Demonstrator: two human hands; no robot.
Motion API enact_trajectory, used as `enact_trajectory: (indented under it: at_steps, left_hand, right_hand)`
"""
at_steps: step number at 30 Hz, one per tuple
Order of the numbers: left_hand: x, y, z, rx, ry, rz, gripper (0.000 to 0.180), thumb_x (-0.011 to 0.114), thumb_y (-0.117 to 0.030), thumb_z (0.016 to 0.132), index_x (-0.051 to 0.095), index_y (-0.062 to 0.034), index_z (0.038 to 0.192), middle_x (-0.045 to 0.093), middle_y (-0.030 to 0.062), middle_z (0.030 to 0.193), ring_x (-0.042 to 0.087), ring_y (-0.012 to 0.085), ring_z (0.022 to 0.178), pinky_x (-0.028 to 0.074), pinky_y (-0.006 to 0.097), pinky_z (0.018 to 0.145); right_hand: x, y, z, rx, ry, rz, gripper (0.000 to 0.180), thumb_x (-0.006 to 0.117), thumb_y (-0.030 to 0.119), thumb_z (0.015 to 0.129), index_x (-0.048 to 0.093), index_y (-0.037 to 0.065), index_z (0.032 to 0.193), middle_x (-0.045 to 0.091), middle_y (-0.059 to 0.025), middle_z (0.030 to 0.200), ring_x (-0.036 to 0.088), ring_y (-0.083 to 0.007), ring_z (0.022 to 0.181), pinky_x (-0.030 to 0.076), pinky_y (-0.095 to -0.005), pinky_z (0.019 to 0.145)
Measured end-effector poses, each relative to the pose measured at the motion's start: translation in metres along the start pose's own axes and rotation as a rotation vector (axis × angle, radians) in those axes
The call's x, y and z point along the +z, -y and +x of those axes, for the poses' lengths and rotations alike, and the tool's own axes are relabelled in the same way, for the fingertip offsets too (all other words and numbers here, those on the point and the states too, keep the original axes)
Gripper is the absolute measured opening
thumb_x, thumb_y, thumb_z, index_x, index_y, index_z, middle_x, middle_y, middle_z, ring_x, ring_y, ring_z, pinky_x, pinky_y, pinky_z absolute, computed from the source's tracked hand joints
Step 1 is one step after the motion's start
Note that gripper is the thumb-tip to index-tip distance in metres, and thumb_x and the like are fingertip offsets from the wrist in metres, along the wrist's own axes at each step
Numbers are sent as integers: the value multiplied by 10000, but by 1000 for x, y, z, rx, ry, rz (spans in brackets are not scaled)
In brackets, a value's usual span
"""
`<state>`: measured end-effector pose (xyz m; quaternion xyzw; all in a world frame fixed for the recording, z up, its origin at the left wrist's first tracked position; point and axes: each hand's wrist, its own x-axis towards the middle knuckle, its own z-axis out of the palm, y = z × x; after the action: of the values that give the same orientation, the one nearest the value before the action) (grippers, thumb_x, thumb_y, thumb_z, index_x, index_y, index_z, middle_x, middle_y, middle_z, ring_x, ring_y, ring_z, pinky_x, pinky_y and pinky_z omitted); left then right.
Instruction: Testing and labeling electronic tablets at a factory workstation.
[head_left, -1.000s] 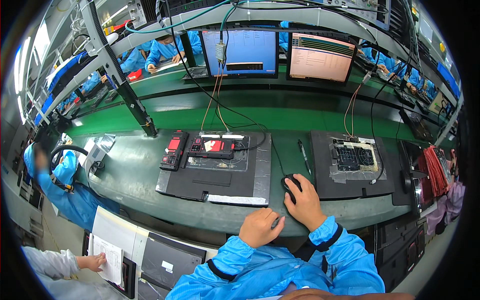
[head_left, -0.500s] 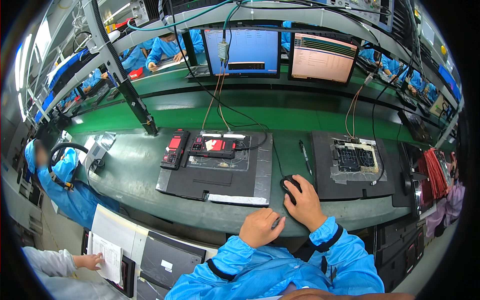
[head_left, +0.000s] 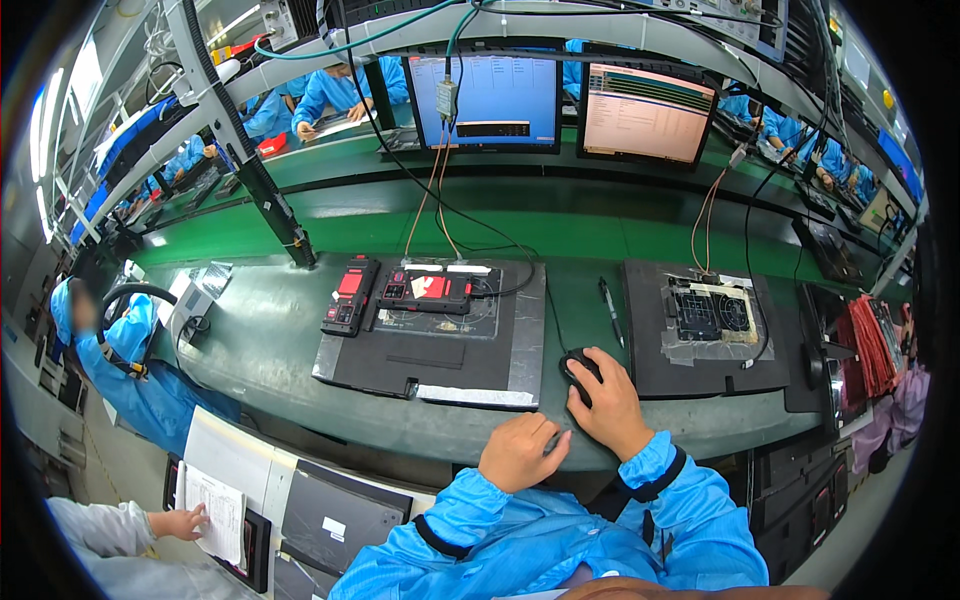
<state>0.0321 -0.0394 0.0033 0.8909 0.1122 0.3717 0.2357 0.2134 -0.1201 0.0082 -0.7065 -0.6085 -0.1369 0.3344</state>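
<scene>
Operation of a black mouse (head_left: 572, 362) is judged to be the step in hand: the mouse is covered by the right hand (head_left: 610, 404), whose fingers are wrapped over it in a light grasp. The mouse is located on the green table (head_left: 265, 345), in the strip between the left pad (head_left: 485, 365) and the right pad (head_left: 700, 378). Nothing is seen to be gripped by the left hand (head_left: 520, 455), which is held by the front edge of the table; its fingers are relaxed and half curled, with the thumb set apart. Whether the table is touched by it cannot be told. For the next move, short slides or clicks seem to be called for, with the result checked on the left screen (head_left: 490, 90) or the right screen (head_left: 645, 112). Sideways travel is limited by the pads, whose facing edges are set near the mouse and just beside the right hand. More room is offered forward, though the strip is shared with a pen (head_left: 610, 312) and the mouse cable (head_left: 553, 312). A cabled handset (head_left: 430, 288) is placed on the left pad, with a second handset (head_left: 346, 296) beside it, both well apart from the mouse
</scene>
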Motion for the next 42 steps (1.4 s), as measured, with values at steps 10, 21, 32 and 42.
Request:
enact_trajectory:
  at_steps: [10, 21, 32, 42]
  left_hand:
    - [2, 1, 0, 1, -3, 6, 157, 814, -125, 830, 680, -48, 857, 616, 81, 757, 645, 279, 667, 511, 401, 577]
    - [0, 0, 0, 1, 8, 4, 156, 821, -120, 822, 682, -55, 851, 610, 86, 741, 632, 287, 657, 499, 415, 572]
    - [3, 0, -2, -7, 23, 29, 143, 825, -95, 809, 685, -71, 817, 590, 68, 707, 607, 263, 618, 468, 394, 545]
    - [4, -2, 6, -10, 43, 66, 138, 822, -73, 816, 684, -74, 827, 575, 68, 689, 595, 259, 606, 451, 388, 527]
  right_hand:
    - [1, -1, -1, 8, -7, 9, 487, 777, 97, 811, 689, 79, 1290, 597, -219, 1342, 608, -414, 1236, 525, -488, 1017]
    - [0, 1, -2, 18, 6, 15, 509, 773, 110, 821, 665, 69, 1317, 593, -214, 1347, 598, -413, 1254, 516, -489, 1027]
    - [3, -2, -4, 53, -16, 36, 542, 766, 140, 814, 640, 50, 1333, 580, -220, 1361, 565, -434, 1308, 490, -529, 1058]
    - [2, -5, 0, 57, -50, 64, 487, 759, 120, 827, 655, 70, 1300, 570, -190, 1345, 601, -400, 1209, 518, -490, 996]
